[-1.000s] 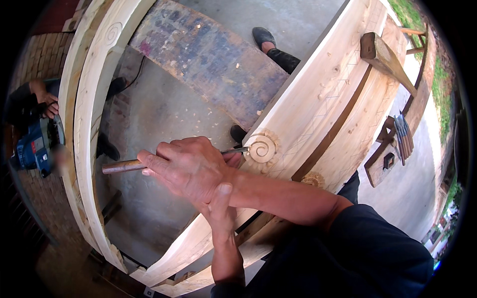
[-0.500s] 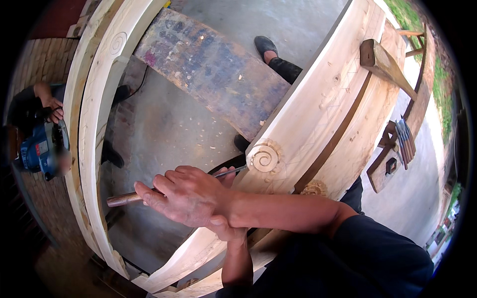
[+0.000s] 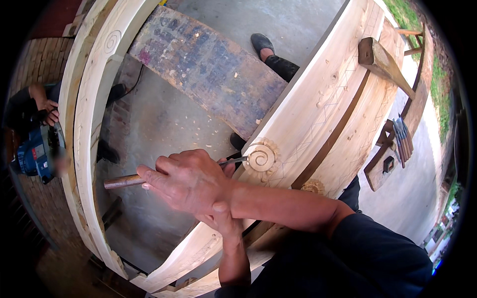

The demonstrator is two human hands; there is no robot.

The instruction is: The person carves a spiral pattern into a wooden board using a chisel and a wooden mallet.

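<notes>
My right hand (image 3: 186, 181) reaches in from the right and grips the wooden handle of a chisel (image 3: 121, 181). The metal blade runs right, with its tip against a carved spiral rosette (image 3: 262, 159) on a pale curved wooden beam (image 3: 323, 104). My left hand (image 3: 221, 221) comes up from below and lies mostly under the right wrist. Its fingers show beside the blade near the rosette. A second small rosette (image 3: 313, 186) sits lower on the beam.
A wooden mallet (image 3: 382, 59) lies on the beam at upper right. Several chisels (image 3: 402, 141) rest on a small stand. A worn plank (image 3: 208, 69) and another curved beam (image 3: 92, 114) lie left. A person's shoe (image 3: 261, 42) and another person's blue power tool (image 3: 37, 151) are nearby.
The handle end of the chisel dipped and came back up. The blade tip stays at the spiral rosette, and the view has shifted slightly.
</notes>
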